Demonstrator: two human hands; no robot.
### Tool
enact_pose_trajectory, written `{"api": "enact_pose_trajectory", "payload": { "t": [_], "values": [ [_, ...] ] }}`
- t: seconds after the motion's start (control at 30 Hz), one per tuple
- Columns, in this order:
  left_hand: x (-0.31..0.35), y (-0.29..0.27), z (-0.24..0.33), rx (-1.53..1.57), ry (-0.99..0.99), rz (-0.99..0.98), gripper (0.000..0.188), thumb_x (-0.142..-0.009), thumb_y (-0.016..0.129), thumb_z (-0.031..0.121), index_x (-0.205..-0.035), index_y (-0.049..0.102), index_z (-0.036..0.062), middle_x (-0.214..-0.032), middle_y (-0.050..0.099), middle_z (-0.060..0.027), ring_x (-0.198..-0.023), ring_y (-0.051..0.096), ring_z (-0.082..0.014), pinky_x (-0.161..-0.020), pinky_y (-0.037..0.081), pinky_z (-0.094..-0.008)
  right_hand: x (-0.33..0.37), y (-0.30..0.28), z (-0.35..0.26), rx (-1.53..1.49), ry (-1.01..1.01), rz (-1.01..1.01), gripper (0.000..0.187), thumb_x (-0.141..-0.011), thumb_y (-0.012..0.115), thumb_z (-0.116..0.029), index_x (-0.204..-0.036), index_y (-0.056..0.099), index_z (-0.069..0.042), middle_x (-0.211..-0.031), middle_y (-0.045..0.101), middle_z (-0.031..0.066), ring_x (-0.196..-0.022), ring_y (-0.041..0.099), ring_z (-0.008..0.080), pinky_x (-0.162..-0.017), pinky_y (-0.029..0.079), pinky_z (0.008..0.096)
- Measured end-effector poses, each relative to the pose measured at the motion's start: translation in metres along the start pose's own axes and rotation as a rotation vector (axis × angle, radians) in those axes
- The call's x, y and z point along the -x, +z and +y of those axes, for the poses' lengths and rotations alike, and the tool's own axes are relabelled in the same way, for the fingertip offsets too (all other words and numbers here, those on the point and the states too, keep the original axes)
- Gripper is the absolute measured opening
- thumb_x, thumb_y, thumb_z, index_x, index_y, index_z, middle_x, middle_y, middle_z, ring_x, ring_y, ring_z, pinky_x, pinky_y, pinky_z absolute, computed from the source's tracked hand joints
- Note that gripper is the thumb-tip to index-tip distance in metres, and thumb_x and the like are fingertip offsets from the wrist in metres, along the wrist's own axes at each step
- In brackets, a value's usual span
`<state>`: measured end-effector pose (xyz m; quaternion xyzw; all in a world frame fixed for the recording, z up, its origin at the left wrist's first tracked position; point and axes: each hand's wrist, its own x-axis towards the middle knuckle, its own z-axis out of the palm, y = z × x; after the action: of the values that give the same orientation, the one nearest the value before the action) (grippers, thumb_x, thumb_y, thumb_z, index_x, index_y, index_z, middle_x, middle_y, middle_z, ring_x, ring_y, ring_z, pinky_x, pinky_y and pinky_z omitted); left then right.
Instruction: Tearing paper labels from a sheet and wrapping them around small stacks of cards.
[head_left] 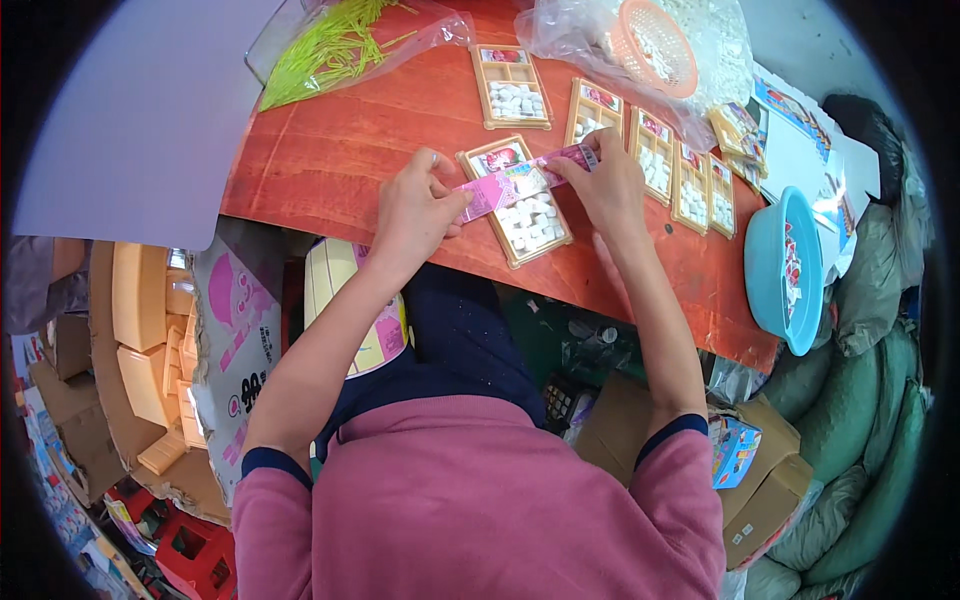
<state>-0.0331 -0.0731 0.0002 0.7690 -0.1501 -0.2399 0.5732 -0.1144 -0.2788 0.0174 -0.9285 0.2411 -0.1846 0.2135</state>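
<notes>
Holding pink strip [495, 194] over tan tray [541, 254] on desk [330, 150] | long axis slanting away rightward, crosswise to tray | grip: left hand [412, 205] pinching left end, right hand [610, 187] apparently pinching right end, partly hidden | strip between both

Strip [485, 197]: over the near tray [541, 254], as I view it.
Other trays [519, 124]: behind that and rightward.
Basket [632, 30]: behind those.
Strands [325, 50]: far left.
Basin [764, 270]: right table [320, 170] edge.
</notes>
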Motion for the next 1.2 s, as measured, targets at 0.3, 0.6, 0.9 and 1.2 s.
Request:
{"api": "enact_pose_trajectory", "payload": {
  "t": [0.3,0.6,0.9,1.2],
  "values": [
    [0.049,-0.043,-0.018,-0.298,0.118,0.112,0.016,-0.074,0.065,0.007,-0.079,0.051,0.001,-0.057,0.057,-0.0101,-0.057,0.063,-0.0201,-0.051,0.047,-0.0337,0.04,0.024,-0.039,-0.032,-0.128,-0.101,0.043,-0.072,0.074,-0.033,-0.091,0.051,-0.002,-0.078,0.062,0.0192,-0.072,0.062,0.0355,-0.062,0.047,0.0424],
    [0.095,-0.079,-0.076,0.159,-0.09,0.249,0.011,-0.082,0.063,0.006,-0.086,0.057,-0.0016,-0.07,0.061,-0.006,-0.063,0.06,-0.0078,-0.053,0.051,-0.0224,0.075,0.047,-0.09,-0.159,-0.147,-0.192,0.038,-0.07,0.077,-0.027,-0.087,0.052,-0.003,-0.074,0.062,0.0171,-0.069,0.063,0.0326,-0.058,0.048,0.0398],
    [0.096,-0.055,-0.085,0.407,-0.076,0.24,0.017,-0.09,0.055,0.012,-0.1,0.057,-0.0004,-0.084,0.062,-0.0069,-0.074,0.061,-0.0103,-0.062,0.054,-0.0248,0.074,0.047,-0.09,-0.12,-0.12,-0.241,0.04,-0.07,0.078,-0.028,-0.086,0.052,-0.002,-0.072,0.061,0.0136,-0.064,0.062,0.0265,-0.057,0.047,0.0355],
    [0.096,-0.043,-0.073,0.223,0.154,0.324,0.027,-0.087,0.063,0.019,-0.104,0.057,-0.0016,-0.091,0.063,-0.0096,-0.084,0.061,-0.013,-0.078,0.049,-0.0259,0.074,0.048,-0.088,-0.156,-0.093,-0.236,0.039,-0.07,0.078,-0.027,-0.085,0.052,-0.002,-0.071,0.061,0.0129,-0.063,0.061,0.0246,-0.057,0.047,0.034]
  ]
}}
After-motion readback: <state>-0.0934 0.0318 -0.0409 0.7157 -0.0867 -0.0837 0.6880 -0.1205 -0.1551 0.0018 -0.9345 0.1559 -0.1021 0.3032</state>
